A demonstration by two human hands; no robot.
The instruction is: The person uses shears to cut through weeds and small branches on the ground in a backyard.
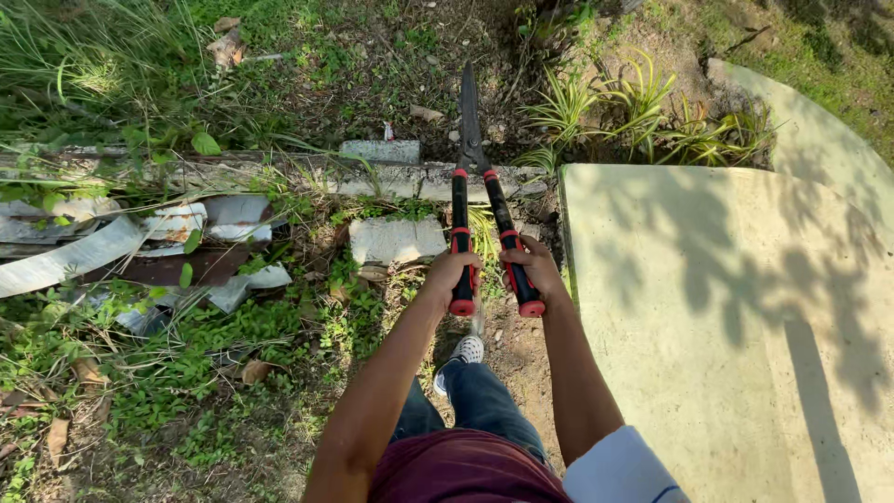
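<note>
A broad pale concrete slab [736,317] filled the right of the frame, dappled with leaf shadow. Weeds, torn sheet scraps [112,247] and a low broken kerb [391,172] covered the left and upper middle. Striped-leaf plants [643,116] grew at the upper right, just past the slab's edge. At centre were the hedge shears [475,186], their long axis running nearly straight up the frame, blades together and pointing away toward the plants. The left hand [453,275] and right hand [535,270] each had fingers wrapped closed around one red-and-black handle, probably so both arms could work the blades.
</note>
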